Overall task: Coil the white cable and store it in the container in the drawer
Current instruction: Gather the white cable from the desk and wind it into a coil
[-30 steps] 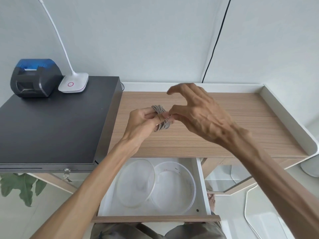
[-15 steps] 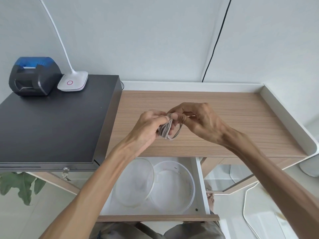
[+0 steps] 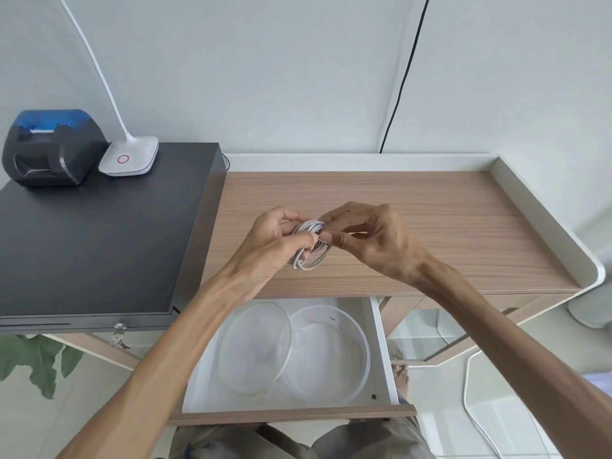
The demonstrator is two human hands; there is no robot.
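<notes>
Both hands, left [image 3: 271,241] and right [image 3: 371,240], pinch the coiled white cable [image 3: 309,250] above the worktop [image 3: 430,226]; container [image 3: 328,356] sits uncovered in the open drawer [image 3: 385,359].

Your white cable [image 3: 309,246] is wound into a small bundle of several loops, pinched between your left hand [image 3: 278,241] and right hand [image 3: 371,240] above the wooden top, its lower loops hanging just below your fingertips. Below your wrists, the open drawer [image 3: 291,414] holds a clear round container [image 3: 359,356], uncovered, with its clear lid [image 3: 255,349] leaning against its left rim.
</notes>
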